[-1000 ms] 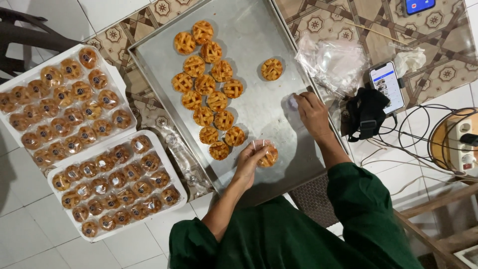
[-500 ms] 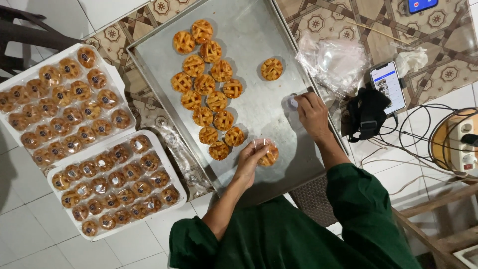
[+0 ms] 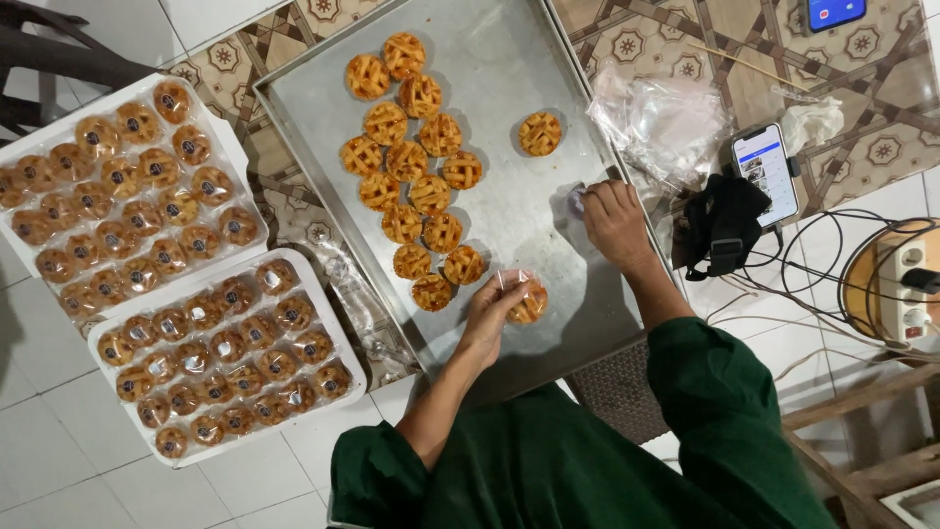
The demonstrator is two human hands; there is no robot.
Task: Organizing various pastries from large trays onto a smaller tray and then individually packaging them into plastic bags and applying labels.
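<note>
Head view: almost nothing has moved in the last second. Our left hand [image 3: 490,313] is in the same spot at the near edge of the metal tray [image 3: 509,196], fingers pinched on a wrapped tart [image 3: 529,302] in clear film, same as both earlier frames. Our right hand [image 3: 615,217] has stayed curled at the tray's right rim, fingertips on a small pale piece [image 3: 578,199]; we can't tell what it is or whether it is gripped or just pressed down. So we read this as a hold mid-wrap: the tart in hand is not yet in either white tray. Bare lattice tarts [image 3: 416,167] sit in a loose column down the tray's middle, count unchanged, with one stray tart [image 3: 540,133] apart to the right. Upper white tray [image 3: 230,147] and lower white tray [image 3: 338,333] lie left of the metal tray, both look packed with wrapped tarts, no obvious free slot. Open room: bare metal on the tray's right half and near corner, between the two hands. Left rim is tight, with crumpled film [image 3: 352,304] wedged between it and the white trays. Right side is cluttered: plastic bags [image 3: 666,118] overlap the rim, then a phone [image 3: 765,172], a black strap [image 3: 720,230] and cables [image 3: 832,264] running to a power strip [image 3: 906,284], near our right forearm.
</note>
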